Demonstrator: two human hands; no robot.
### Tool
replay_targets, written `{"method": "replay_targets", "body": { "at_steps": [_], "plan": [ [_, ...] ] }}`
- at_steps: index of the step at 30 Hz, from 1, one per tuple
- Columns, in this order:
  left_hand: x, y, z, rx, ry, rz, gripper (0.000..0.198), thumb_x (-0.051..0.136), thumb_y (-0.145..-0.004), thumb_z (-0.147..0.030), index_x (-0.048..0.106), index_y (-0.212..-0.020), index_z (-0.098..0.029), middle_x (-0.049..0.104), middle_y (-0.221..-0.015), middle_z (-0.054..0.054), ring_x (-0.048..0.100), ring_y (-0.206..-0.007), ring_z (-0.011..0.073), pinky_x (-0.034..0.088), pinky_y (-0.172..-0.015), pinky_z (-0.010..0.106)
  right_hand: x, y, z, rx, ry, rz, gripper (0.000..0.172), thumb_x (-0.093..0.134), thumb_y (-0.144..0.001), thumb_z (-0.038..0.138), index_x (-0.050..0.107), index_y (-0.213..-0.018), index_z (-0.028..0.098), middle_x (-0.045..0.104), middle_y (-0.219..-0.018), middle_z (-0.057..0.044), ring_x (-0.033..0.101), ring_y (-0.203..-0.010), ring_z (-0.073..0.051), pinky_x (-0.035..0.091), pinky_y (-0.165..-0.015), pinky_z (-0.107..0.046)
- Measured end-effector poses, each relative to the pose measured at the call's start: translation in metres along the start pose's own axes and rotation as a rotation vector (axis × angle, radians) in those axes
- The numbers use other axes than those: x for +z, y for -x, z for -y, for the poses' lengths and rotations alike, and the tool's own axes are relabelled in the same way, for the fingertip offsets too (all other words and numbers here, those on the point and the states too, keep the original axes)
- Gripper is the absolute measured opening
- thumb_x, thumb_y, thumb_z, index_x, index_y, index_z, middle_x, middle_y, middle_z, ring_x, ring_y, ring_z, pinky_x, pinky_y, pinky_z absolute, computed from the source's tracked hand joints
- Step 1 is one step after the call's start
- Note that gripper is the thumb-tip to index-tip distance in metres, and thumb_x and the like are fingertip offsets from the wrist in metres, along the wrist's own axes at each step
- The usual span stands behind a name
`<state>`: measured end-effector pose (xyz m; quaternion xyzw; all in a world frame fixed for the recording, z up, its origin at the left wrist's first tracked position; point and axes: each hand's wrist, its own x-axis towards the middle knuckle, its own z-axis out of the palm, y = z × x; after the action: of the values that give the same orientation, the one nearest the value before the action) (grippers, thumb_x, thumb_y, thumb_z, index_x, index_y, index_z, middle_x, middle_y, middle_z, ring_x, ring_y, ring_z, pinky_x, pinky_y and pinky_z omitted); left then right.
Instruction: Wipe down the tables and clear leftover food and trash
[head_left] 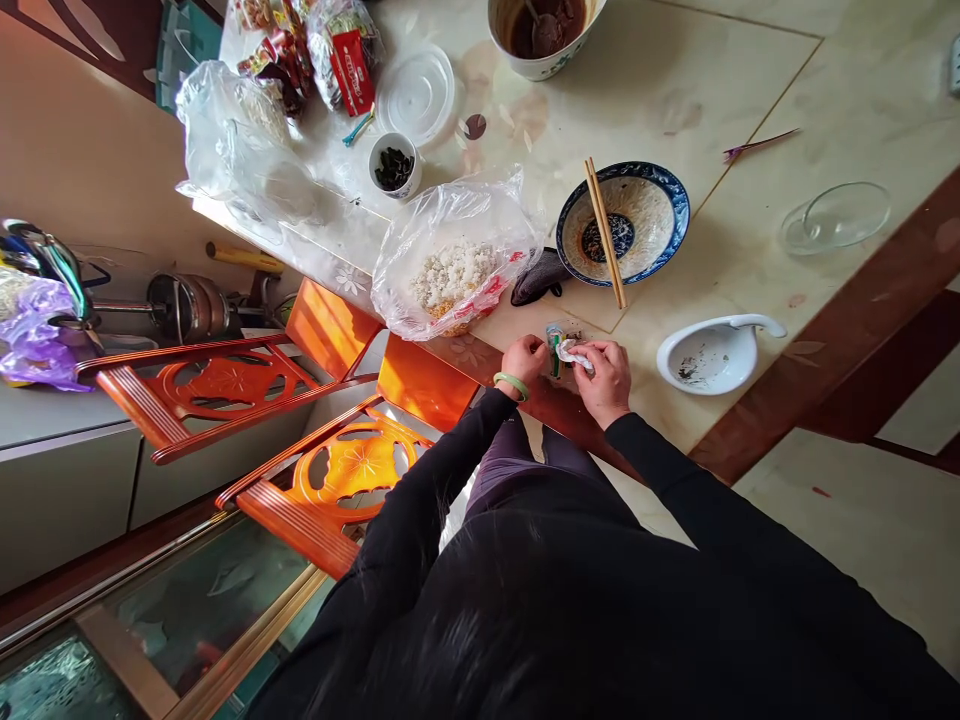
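Note:
Both my hands are at the near edge of the pale marble table [720, 110]. My left hand [525, 361], with a green bangle on its wrist, is closed in a pinch on a small green and white packet [556, 348]. My right hand [604, 378] is closed on a crumpled white wrapper [576, 354] that touches the packet. Just beyond them lies a dark fish-shaped object [538, 280]. A blue-rimmed bowl [622, 222] with chopsticks [604, 232] laid across it stands behind that.
A clear bag of white grains [453, 262] lies left of my hands, a white dish [711, 354] to their right. Farther back stand a small cup [394, 165], a plastic lid [417, 94], snack bags [315, 50], a brown-filled bowl [541, 32] and a glass lid [835, 215]. Orange chairs [300, 440] stand at left.

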<state>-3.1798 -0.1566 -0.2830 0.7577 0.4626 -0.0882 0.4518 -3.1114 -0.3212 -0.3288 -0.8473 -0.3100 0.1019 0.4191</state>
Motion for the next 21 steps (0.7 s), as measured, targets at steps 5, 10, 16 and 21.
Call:
{"method": "replay_targets", "body": {
  "at_steps": [5, 10, 16, 21],
  "plan": [
    [0.007, -0.003, 0.003, -0.040, 0.214, 0.056, 0.020, 0.071, -0.088, -0.018, 0.062, -0.071, -0.020, 0.061, -0.064, -0.004, 0.057, -0.067, 0.0132, 0.046, -0.071, 0.025, 0.004, 0.001, 0.000, 0.062, -0.131, -0.040, 0.025, 0.063, -0.086, 0.012, 0.077, -0.103, 0.024, 0.061, -0.131, -0.013, 0.066, -0.116, -0.027, 0.057, -0.108, -0.048],
    [0.011, 0.003, 0.008, -0.165, 0.578, 0.073, 0.025, 0.073, -0.085, -0.010, 0.054, -0.069, -0.019, 0.057, -0.063, -0.006, 0.055, -0.062, 0.0089, 0.049, -0.072, 0.023, -0.005, 0.001, 0.008, 0.045, -0.220, -0.025, 0.020, 0.063, -0.091, 0.017, 0.076, -0.104, 0.024, 0.069, -0.123, -0.012, 0.069, -0.117, -0.027, 0.058, -0.108, -0.047],
    [-0.004, 0.033, 0.019, -0.322, 1.000, 0.128, 0.033, 0.089, -0.077, -0.013, 0.064, -0.097, -0.018, 0.070, -0.078, -0.002, 0.073, -0.074, 0.0155, 0.062, -0.093, 0.039, -0.026, 0.004, 0.023, 0.012, -0.278, 0.064, 0.015, 0.061, -0.093, 0.020, 0.072, -0.103, 0.024, 0.074, -0.118, -0.011, 0.071, -0.114, -0.027, 0.059, -0.106, -0.046],
    [-0.007, 0.063, 0.038, -0.347, 1.120, 0.167, 0.037, 0.090, -0.077, -0.015, 0.070, -0.107, -0.016, 0.076, -0.086, 0.002, 0.076, -0.078, 0.0166, 0.062, -0.103, 0.044, -0.037, 0.010, 0.029, 0.037, -0.315, 0.161, 0.012, 0.064, -0.092, 0.026, 0.071, -0.101, 0.024, 0.075, -0.109, -0.009, 0.071, -0.106, -0.026, 0.060, -0.096, -0.043]
  ]
}}
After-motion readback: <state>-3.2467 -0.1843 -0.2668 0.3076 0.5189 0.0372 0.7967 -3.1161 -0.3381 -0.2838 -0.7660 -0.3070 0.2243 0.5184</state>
